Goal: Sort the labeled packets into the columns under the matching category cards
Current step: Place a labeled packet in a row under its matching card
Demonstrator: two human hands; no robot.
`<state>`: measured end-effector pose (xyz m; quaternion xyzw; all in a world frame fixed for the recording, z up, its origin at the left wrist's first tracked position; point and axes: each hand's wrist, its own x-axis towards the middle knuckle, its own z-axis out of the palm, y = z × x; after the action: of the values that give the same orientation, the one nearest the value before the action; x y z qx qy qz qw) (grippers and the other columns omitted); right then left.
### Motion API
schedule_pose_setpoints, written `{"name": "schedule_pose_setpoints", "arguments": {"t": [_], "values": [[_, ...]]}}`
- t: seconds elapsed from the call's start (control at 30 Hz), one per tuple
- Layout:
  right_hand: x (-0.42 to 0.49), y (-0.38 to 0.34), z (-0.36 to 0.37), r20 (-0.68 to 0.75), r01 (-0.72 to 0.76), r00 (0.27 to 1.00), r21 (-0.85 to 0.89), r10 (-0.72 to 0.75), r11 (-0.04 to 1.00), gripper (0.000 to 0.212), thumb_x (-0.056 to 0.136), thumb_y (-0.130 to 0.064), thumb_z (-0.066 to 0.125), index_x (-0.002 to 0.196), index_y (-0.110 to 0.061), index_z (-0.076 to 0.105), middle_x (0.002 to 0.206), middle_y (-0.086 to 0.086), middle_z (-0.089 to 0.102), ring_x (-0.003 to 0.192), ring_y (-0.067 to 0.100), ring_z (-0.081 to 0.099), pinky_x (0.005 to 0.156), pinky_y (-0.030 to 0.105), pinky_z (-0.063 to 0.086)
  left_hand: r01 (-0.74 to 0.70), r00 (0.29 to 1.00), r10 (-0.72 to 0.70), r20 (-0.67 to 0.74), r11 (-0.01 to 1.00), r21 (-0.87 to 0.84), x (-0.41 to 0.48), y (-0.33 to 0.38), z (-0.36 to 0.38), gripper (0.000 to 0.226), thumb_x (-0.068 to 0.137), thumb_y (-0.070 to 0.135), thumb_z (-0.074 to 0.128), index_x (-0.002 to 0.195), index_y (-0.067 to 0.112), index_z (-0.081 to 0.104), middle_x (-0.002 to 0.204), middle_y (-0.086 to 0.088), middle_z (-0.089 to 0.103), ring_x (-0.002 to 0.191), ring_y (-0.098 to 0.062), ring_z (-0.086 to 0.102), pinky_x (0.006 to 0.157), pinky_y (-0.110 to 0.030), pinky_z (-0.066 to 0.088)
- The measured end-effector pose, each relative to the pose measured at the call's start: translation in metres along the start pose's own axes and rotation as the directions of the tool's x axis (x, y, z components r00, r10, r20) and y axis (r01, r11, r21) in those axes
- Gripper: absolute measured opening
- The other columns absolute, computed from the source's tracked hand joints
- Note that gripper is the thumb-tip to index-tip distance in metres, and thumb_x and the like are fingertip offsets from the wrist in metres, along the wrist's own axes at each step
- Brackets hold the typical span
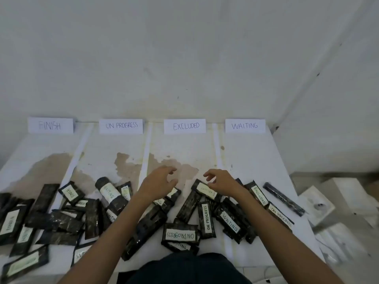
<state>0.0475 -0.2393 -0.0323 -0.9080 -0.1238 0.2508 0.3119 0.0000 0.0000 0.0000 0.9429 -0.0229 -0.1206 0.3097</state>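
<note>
Overhead, head view. Both bare forearms reach forward from the lower edge, roughly parallel, toward the EXCLUDED card (184,126) at the far edge of the tabletop (242,156). The left hand (159,184) hovers nearer than that card and slightly to its left, fingers loosely curled and thumb apart; its grip is relaxed and holds nothing. The right hand (222,181) hovers nearer than the card and slightly to its right, palm down, fingers loosely bent, its grip likewise empty. Whether its fingertips touch the white-labeled packet (202,188) beneath cannot be told. The black labeled packets (180,234) lie in an overlapping heap, well short of the card. The FINISH card (50,125) and ON PROGRESS card (121,126) lie left of the EXCLUDED card, and the WAITING card (245,125) lies right of it.
</note>
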Motion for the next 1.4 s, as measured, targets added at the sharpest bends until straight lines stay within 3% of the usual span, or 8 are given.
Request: {"name": "schedule_pose_setpoints", "arguments": {"t": [0.17, 0.5, 0.67, 0.77, 0.97, 1.13, 1.33, 1.4], "values": [[0.01, 0.025, 0.028, 0.049, -0.178, 0.98, -0.2, 0.191, 0.964, 0.048, 0.088, -0.018, 0.058, 0.134, -0.014, 0.045, 0.132, 0.01, 0.052, 0.118, 0.026, 0.05, 0.095, 0.039, 0.046, 0.062, 0.996, -0.056, 0.075, 0.995, -0.076, 0.005, -0.003, 0.016, 0.041, 0.091, 0.032, 0.053, 0.13, 0.02, 0.05, 0.121, 0.001, 0.058, 0.103, -0.013, 0.056, 0.091, -0.03, 0.047], [0.035, 0.035, 0.054, -0.013, -0.214, 0.973, -0.436, 0.231, 0.874, 0.046, 0.082, -0.038, 0.063, 0.118, -0.015, 0.046, 0.12, 0.008, 0.047, 0.111, 0.029, 0.045, 0.088, 0.039, 0.041, 0.155, 0.982, -0.128, 0.136, 0.964, -0.216, 0.009, -0.008, 0.039, 0.037, 0.09, 0.03, 0.055, 0.126, 0.022, 0.053, 0.112, 0.006, 0.061, 0.092, -0.006, 0.059, 0.083, -0.021, 0.046], [0.038, 0.028, 0.041, 0.017, -0.211, 0.976, -0.211, 0.219, 0.954, 0.026, 0.082, -0.026, 0.063, 0.093, -0.018, 0.041, 0.089, 0.002, 0.052, 0.082, 0.022, 0.053, 0.065, 0.03, 0.04, 0.194, 0.976, -0.157, 0.153, 0.941, -0.278, 0.009, -0.004, 0.041, 0.036, 0.09, 0.028, 0.056, 0.125, 0.02, 0.055, 0.107, 0.007, 0.061, 0.091, -0.008, 0.059, 0.079, -0.019, 0.043], [0.038, 0.021, 0.034, -0.016, -0.277, 0.959, 0.135, 0.281, 0.951, 0.035, 0.077, -0.025, 0.072, 0.097, -0.017, 0.046, 0.091, 0.0, 0.057, 0.085, 0.019, 0.058, 0.067, 0.028, 0.046, 0.231, 0.969, -0.188, 0.163, 0.92, -0.317, 0.009, -0.003, 0.044, 0.039, 0.09, 0.027, 0.057, 0.128, 0.02, 0.053, 0.108, 0.006, 0.061, 0.093, -0.01, 0.058, 0.079, -0.02, 0.043], [0.033, -0.011, 0.032, 0.134, -0.33, 0.921, 0.767, 0.366, 0.55, 0.048, 0.08, -0.008, 0.073, 0.118, -0.003, 0.044, 0.112, 0.016, 0.063, 0.097, 0.028, 0.066, 0.069, 0.034, 0.058, 0.447, 0.894, -0.317, 0.318, 0.694, -0.565, 0.009, 0.007, 0.052, 0.044, 0.094, 0.028, 0.052, 0.135, 0.018, 0.041, 0.108, -0.002, 0.057, 0.098, -0.014, 0.06, 0.081, -0.032, 0.055], [0.032, -0.023, 0.043, 0.213, -0.331, 0.911, 0.888, 0.352, 0.32, 0.038, 0.082, -0.002, 0.068, 0.115, 0.002, 0.048, 0.107, 0.022, 0.066, 0.091, 0.032, 0.069, 0.08, 0.044, 0.057, 0.458, 0.883, -0.358, 0.305, 0.507, -0.73, 0.011, 0.011, 0.057, 0.031, 0.096, 0.016, 0.049, 0.126, 0.009, 0.05, 0.106, -0.006, 0.062, 0.094, -0.016, 0.065, 0.072, -0.027, 0.057], [0.04, -0.022, 0.035, 0.179, -0.299, 0.915, 0.902, 0.363, 0.31, 0.056, 0.081, -0.001, 0.07, 0.128, 0.0, 0.038, 0.112, 0.022, 0.062, 0.094, 0.031, 0.067, 0.079, 0.039, 0.057, 0.445, 0.879, -0.416, 0.232, 0.545, -0.711, 0.022, -0.002, 0.054, 0.025, 0.096, 0.006, 0.045, 0.118, 0.003, 0.055, 0.101, -0.008, 0.062, 0.094, -0.02, 0.062, 0.079, -0.035, 0.057], [0.044, -0.019, 0.024, 0.093, -0.25, 0.938, 0.849, 0.335, 0.466, 0.064, 0.082, -0.005, 0.07, 0.134, -0.009, 0.035, 0.118, 0.016, 0.058, 0.1, 0.028, 0.064, 0.084, 0.04, 0.056, 0.445, 0.879, -0.425, 0.216, 0.569, -0.692, 0.028, -0.006, 0.046, 0.023, 0.097, 0.006, 0.043, 0.116, 0.005, 0.056, 0.102, -0.008, 0.061, 0.096, -0.021, 0.061, 0.077, -0.036, 0.057]]}}
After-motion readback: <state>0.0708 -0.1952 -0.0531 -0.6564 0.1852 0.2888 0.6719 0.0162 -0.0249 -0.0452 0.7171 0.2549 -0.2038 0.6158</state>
